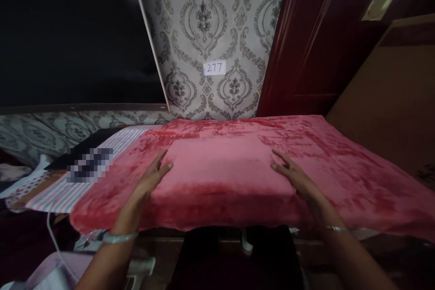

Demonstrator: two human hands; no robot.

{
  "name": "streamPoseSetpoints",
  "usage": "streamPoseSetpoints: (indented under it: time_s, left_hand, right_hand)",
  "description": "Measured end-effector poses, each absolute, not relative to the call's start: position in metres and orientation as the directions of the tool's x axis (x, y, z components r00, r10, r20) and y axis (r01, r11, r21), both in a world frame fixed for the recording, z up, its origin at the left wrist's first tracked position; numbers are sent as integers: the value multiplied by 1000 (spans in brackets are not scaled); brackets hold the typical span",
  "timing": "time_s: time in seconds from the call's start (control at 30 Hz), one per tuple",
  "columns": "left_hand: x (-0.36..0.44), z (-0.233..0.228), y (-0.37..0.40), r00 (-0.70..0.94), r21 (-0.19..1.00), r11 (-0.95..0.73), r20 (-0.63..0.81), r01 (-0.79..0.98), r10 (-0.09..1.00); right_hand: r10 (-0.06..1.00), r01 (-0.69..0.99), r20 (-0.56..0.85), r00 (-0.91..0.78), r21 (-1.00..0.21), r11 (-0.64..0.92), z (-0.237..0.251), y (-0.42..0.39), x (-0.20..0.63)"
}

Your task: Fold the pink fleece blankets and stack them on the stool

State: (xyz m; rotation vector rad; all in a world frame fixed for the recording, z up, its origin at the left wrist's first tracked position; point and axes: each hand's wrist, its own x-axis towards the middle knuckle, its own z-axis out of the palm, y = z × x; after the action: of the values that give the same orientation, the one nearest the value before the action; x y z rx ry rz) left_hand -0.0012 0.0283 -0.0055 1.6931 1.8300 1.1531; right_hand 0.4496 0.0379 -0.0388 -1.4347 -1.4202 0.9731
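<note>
A light pink rectangular bundle [222, 163], which looks like folded plush cloth, lies flat on a red-pink plush cover [346, 158]. Its front edge is rounded and shows a darker red. At the bundle's left side is my left hand [152, 174], open, with thumb and fingers apart and the fingertips at the edge. My right hand [294, 174] mirrors it on the right side, also open with its fingers stretched out. Both sets of fingertips seem to touch the bundle's sides, but neither hand is wrapped around it.
A striped cloth [57, 195] with a blurred dark object lies left of the cover. Behind stand a large dark screen [78, 41], patterned wallpaper with a paper label [214, 67] reading 277, and a dark red door [316, 45]. A cardboard panel [397, 95] leans at right.
</note>
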Motion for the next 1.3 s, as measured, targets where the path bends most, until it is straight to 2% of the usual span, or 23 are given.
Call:
streamPoseSetpoints:
  time_s: [0.17,0.23,0.3,0.4,0.47,0.57,0.63,0.77,0.93,1.3]
  left_hand:
    - [-7,-36,1,-164,809,19,96,588,982]
    - [-14,-29,10,-181,772,32,108,635,978]
    - [-13,-11,31,-141,671,-15,177,741,974]
    - [15,19,73,57,415,-141,208,899,976]
    - [47,31,99,108,212,-121,71,970,992]
    - [88,28,121,75,130,-76,12,989,997]
    - [101,14,125,57,107,-60,29,992,998]
    - [98,-18,121,57,40,-63,140,997,989]
    - [93,-36,121,53,13,-56,193,998,980]
    - [95,-36,115,57,45,-70,253,996,966]
  right_hand:
    - [999,426,-35,15,-904,-38,-83,26,468]
    - [998,510,21,52,-860,-8,-78,37,474]
    - [987,627,153,57,-775,83,-60,56,469]
    - [950,777,300,-88,-576,254,-24,92,434]
    - [944,844,261,-203,-443,303,-5,112,398]
    - [974,931,121,-192,-290,220,4,128,351]
    - [981,961,111,-157,-214,178,-4,131,334]
    - [961,973,233,-146,-139,182,-34,129,330]
    - [954,974,262,-149,-130,188,-52,132,334]
    - [936,975,315,-158,-102,199,-57,130,334]
